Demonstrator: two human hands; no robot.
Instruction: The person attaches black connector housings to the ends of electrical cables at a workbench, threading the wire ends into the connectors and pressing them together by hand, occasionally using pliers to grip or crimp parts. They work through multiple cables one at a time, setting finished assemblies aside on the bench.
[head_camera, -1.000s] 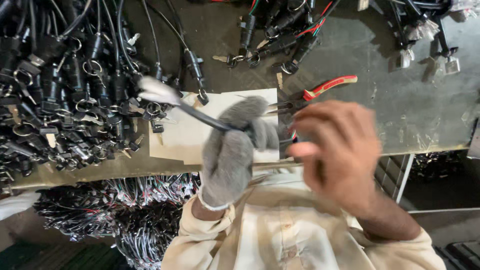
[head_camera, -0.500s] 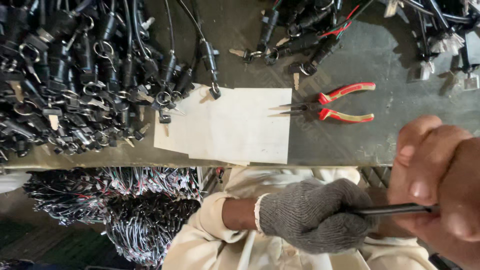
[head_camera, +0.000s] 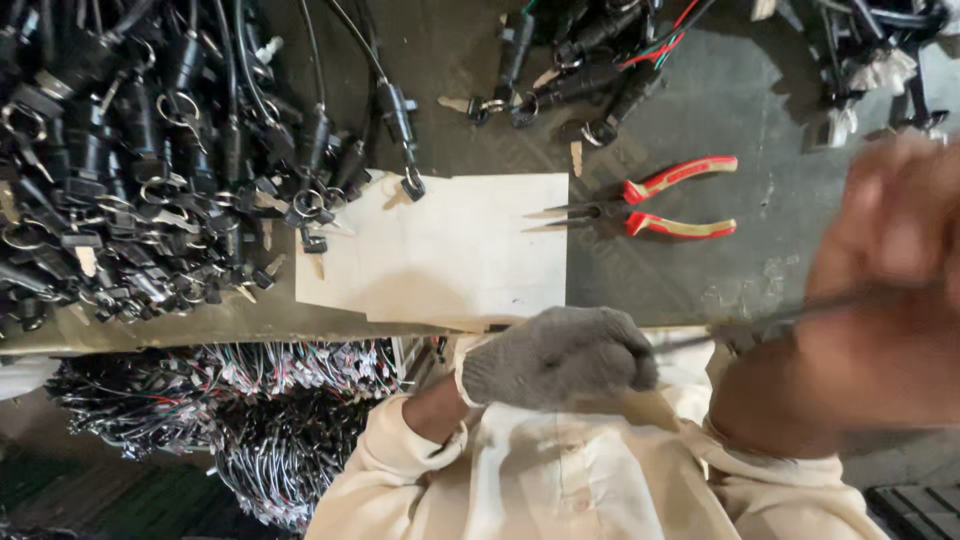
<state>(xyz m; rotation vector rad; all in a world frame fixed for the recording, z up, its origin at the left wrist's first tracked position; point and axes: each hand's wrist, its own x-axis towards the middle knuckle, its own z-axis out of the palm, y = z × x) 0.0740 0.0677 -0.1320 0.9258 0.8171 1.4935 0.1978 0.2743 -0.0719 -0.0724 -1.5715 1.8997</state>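
Observation:
My left hand (head_camera: 560, 358), in a grey knit glove, is closed in a fist around one end of a thin dark cable (head_camera: 760, 318), just below the table's front edge and over my cream shirt. The cable runs to the right into my bare right hand (head_camera: 885, 290), which is blurred and grips it close to the camera. Both hands are clear of the table top.
A white sheet (head_camera: 450, 250) lies at the table's front edge. Red-handled long-nose pliers (head_camera: 655, 208) rest to its right. Black connectors with cables are heaped at the left (head_camera: 130, 170) and the top (head_camera: 580, 70). Wire bundles (head_camera: 250, 420) hang below the table.
Both hands have dropped from over the white sheet to below the table edge. My right hand has moved away to the right, and the cable is now stretched between the hands.

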